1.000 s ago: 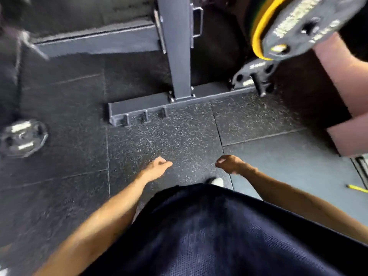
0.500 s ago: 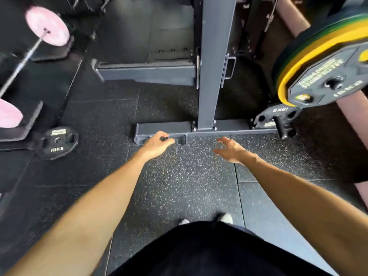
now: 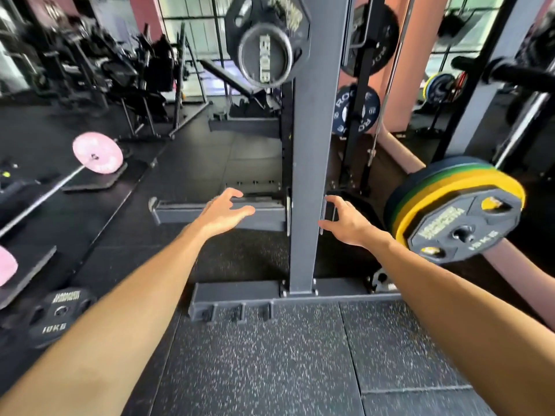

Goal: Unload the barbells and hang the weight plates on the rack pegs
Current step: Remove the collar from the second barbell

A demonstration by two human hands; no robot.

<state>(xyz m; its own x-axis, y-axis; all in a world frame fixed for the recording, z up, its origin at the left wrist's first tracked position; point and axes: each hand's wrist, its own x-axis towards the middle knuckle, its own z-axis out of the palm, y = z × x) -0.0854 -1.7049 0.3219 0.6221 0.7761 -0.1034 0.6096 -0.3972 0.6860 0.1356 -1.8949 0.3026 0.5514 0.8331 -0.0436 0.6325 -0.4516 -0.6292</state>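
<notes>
Both arms have lifted since a moment ago, and the view now takes in the rack upright (image 3: 312, 145) at centre frame, standing between the hands. Right of it, a loaded barbell end carries stacked weight plates (image 3: 459, 211), yellow and green behind a black one. Upper centre, a black plate (image 3: 265, 40) hangs on the rack. At lower left a 10 kg plate (image 3: 57, 316) lies on the floor. The left hand (image 3: 223, 213) and right hand (image 3: 350, 222) are spread, holding nothing.
</notes>
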